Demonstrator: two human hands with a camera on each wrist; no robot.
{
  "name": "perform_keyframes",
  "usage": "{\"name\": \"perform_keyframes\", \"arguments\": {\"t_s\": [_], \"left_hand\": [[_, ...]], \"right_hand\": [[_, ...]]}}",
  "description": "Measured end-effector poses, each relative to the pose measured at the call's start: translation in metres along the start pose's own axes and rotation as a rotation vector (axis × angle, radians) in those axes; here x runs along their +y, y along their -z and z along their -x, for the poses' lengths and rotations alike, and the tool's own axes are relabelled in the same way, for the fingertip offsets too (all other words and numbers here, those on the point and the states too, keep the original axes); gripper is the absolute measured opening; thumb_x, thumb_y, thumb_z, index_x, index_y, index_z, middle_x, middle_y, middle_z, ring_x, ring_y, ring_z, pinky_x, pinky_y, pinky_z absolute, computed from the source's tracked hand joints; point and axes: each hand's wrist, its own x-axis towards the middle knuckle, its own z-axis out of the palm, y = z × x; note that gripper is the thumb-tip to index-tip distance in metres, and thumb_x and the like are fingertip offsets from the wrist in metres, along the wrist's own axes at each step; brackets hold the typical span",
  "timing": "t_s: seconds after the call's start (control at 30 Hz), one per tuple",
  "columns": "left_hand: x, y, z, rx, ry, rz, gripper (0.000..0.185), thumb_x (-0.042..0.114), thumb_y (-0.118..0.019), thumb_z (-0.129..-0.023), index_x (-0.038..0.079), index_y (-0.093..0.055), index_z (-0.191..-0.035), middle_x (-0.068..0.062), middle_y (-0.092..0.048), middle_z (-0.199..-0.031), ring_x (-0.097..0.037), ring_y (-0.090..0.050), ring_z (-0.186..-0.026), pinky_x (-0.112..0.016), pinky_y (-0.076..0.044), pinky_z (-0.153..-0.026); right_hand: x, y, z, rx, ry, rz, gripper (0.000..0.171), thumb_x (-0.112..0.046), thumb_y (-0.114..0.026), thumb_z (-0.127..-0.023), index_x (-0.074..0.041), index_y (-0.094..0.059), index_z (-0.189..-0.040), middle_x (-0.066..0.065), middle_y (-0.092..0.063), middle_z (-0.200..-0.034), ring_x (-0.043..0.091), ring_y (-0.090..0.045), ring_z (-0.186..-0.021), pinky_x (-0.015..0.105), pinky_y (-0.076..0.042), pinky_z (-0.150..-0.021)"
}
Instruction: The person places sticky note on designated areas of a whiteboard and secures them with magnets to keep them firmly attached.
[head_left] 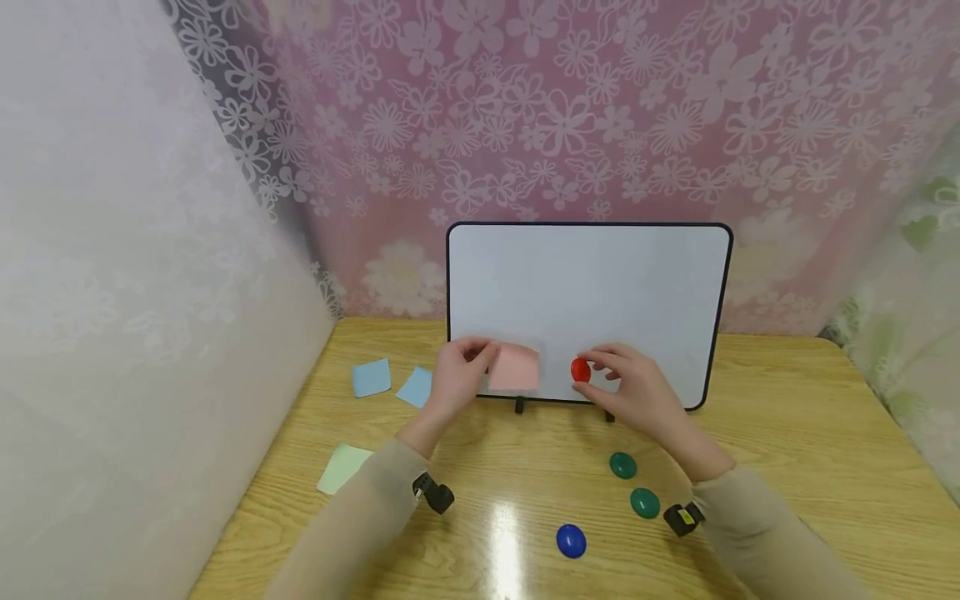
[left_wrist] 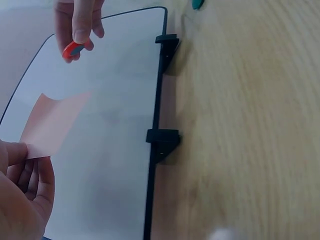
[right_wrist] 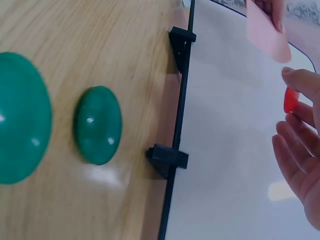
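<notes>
My left hand (head_left: 459,377) pinches a pink sticky note (head_left: 514,368) by its left edge, in front of the lower left part of a whiteboard (head_left: 585,283). In the left wrist view the note (left_wrist: 52,122) curls at its far corner. To the right, my right hand (head_left: 633,387) holds a round red magnet (head_left: 581,371) between thumb and index finger, close before the board. The right wrist view shows the magnet (right_wrist: 290,99) edge-on, with the other fingers loosely bent. A dark face of it shows in the left wrist view.
Black clip feet (left_wrist: 164,137) hold the board upright on the wooden table (head_left: 450,533). Two green magnets (head_left: 622,465) and a blue magnet (head_left: 571,541) lie in front. On the left are two blue notes (head_left: 371,377) and a green note (head_left: 342,468). A floral curtain (head_left: 600,108) hangs behind.
</notes>
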Motion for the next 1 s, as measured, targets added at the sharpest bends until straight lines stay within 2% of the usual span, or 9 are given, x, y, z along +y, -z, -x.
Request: {"name": "perform_keyframes", "arguments": {"t_s": [0.3, 0.57, 0.77, 1.0], "left_hand": [[0.017, 0.000, -0.019, 0.054, -0.034, 0.032, 0.022, 0.022, -0.072, -0.106, 0.005, -0.082, -0.113, -0.005, -0.076, -0.096, -0.018, -0.068, -0.084, -0.029, -0.057, -0.070], [0.025, 0.001, -0.030, 0.093, -0.063, 0.005, 0.020, 0.022, -0.073, -0.105, 0.006, -0.082, -0.112, -0.004, -0.076, -0.096, -0.018, -0.068, -0.083, -0.030, -0.055, -0.068], [0.031, -0.001, -0.038, 0.121, -0.078, -0.015, 0.020, 0.022, -0.072, -0.106, 0.006, -0.082, -0.112, -0.004, -0.077, -0.097, -0.018, -0.067, -0.084, -0.030, -0.053, -0.067], [0.041, -0.004, -0.051, 0.179, -0.057, -0.023, 0.020, 0.019, -0.073, -0.104, 0.003, -0.083, -0.110, -0.006, -0.077, -0.097, -0.016, -0.066, -0.085, -0.027, -0.052, -0.068]], "right_hand": [[-0.016, -0.002, -0.021, 0.096, 0.068, 0.023, 0.047, -0.016, -0.096, -0.082, -0.001, -0.077, -0.122, 0.009, -0.072, -0.117, 0.030, -0.070, -0.098, 0.042, -0.063, -0.074], [-0.027, -0.007, -0.043, 0.168, 0.130, 0.058, 0.045, -0.018, -0.094, -0.085, 0.000, -0.077, -0.122, 0.012, -0.071, -0.119, 0.032, -0.069, -0.095, 0.041, -0.061, -0.074], [-0.035, -0.011, -0.060, 0.212, 0.140, 0.068, 0.046, -0.018, -0.093, -0.086, 0.000, -0.076, -0.124, 0.013, -0.071, -0.120, 0.028, -0.068, -0.100, 0.040, -0.061, -0.074], [-0.040, -0.017, -0.076, 0.235, 0.118, 0.086, 0.045, -0.019, -0.092, -0.088, -0.001, -0.076, -0.126, 0.013, -0.070, -0.120, 0.028, -0.066, -0.100, 0.042, -0.060, -0.079]]}}
